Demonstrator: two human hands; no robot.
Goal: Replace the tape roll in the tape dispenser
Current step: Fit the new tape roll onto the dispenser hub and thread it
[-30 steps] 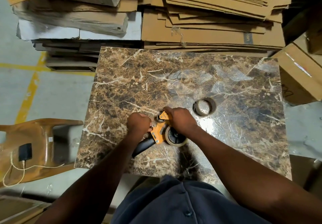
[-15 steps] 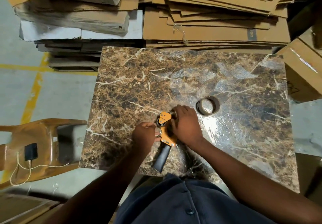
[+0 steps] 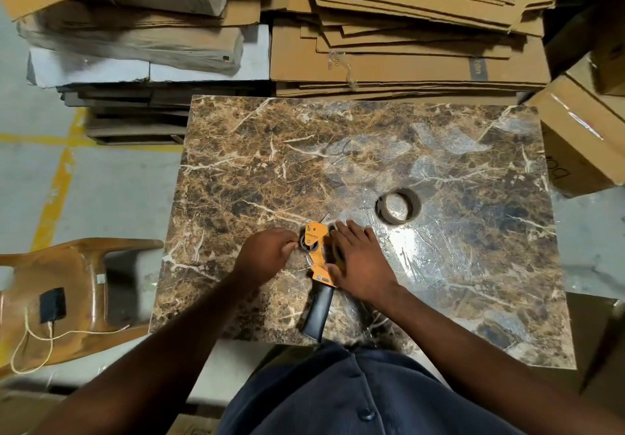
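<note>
The tape dispenser [image 3: 317, 258] lies on the marble table [image 3: 439, 282] near its front edge, somewhat left of centre, its long axis running front to back: black handle toward the person, orange head toward the far edge. The right hand [image 3: 358, 265] lies flat and spread over the dispenser's right side, pressing on the tape roll [image 3: 338, 254], of which only a sliver shows. The left hand [image 3: 267, 253] sits at the head's left side, fingertips pinched together; what they grip cannot be made out, possibly the tape end. A bare cardboard core [image 3: 399, 205] stands apart toward the right edge, nearer the right hand. Judgement: tape threading is in progress.
</note>
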